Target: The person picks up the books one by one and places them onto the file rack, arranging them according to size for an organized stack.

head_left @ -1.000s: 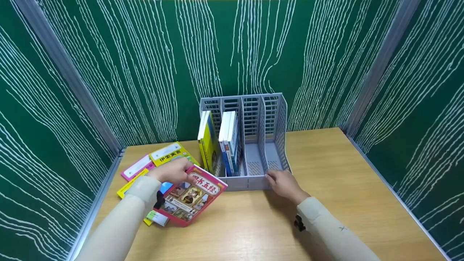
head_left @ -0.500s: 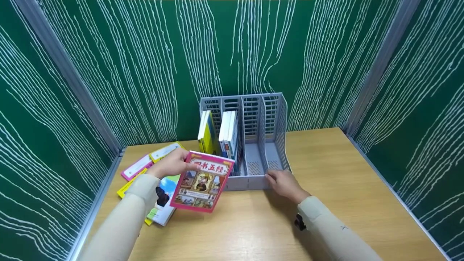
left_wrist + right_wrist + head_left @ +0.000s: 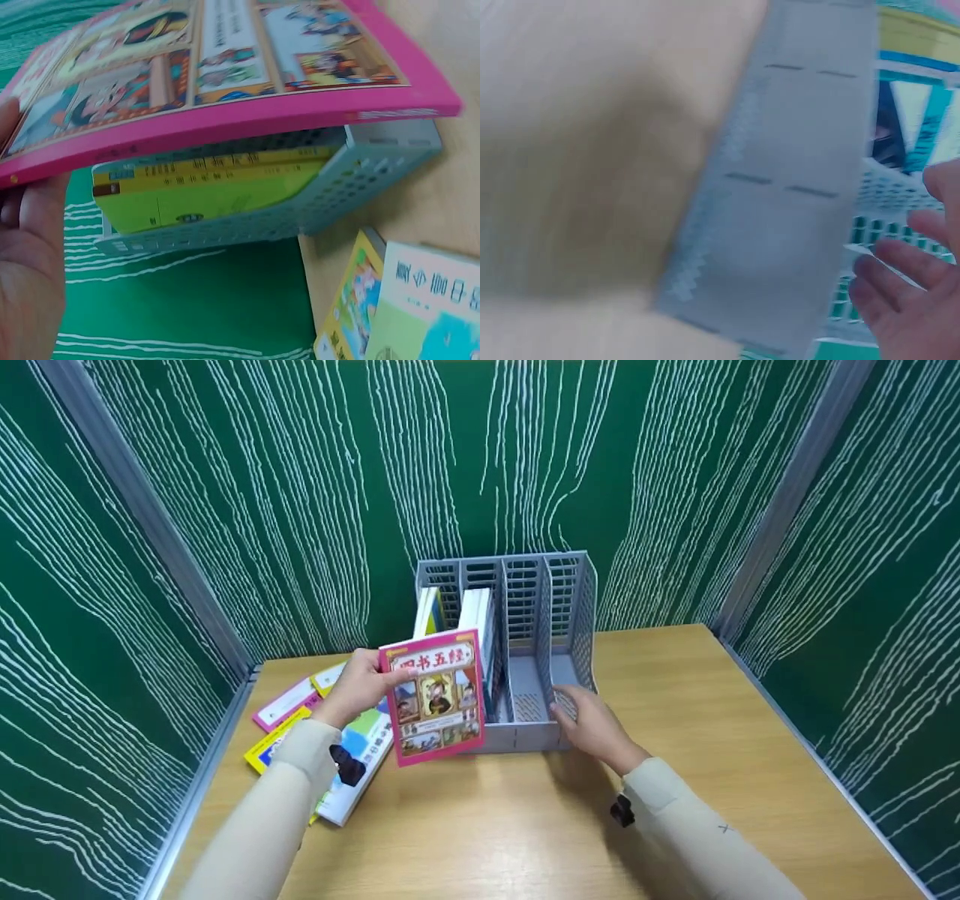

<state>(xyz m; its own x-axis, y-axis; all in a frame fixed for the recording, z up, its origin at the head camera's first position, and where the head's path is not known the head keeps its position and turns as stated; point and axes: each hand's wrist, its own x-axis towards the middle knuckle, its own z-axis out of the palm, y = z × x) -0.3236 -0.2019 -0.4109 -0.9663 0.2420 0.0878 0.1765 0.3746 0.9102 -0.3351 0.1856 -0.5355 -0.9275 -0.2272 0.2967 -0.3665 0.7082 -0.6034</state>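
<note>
My left hand [image 3: 354,687] grips a pink-bordered picture book [image 3: 439,709] by its left edge, thumb on the cover. The book is raised upright before the left part of a grey desktop file rack [image 3: 517,737]. In the left wrist view the pink book [image 3: 225,112] overlaps the rack, where yellow-spined books [image 3: 217,180] stand. My right hand [image 3: 598,729] is at the rack's front right corner. Its fingers are loosely spread and hold nothing, as the right hand [image 3: 919,289] in the right wrist view shows, beside the rack's front wall [image 3: 787,150].
Several books lie overlapping on the table's left, among them a white, green and blue one [image 3: 367,750], a yellow one [image 3: 279,739] and a pink one [image 3: 283,705]. White-spined books [image 3: 475,607] stand in the rack's second compartment from the left. Green walls [image 3: 300,510] surround the table [image 3: 525,840].
My left hand has lifted the pink book up from over the pile, rightward and toward the rack, turning it upright. My right hand has loosened from the rack's front rim.
</note>
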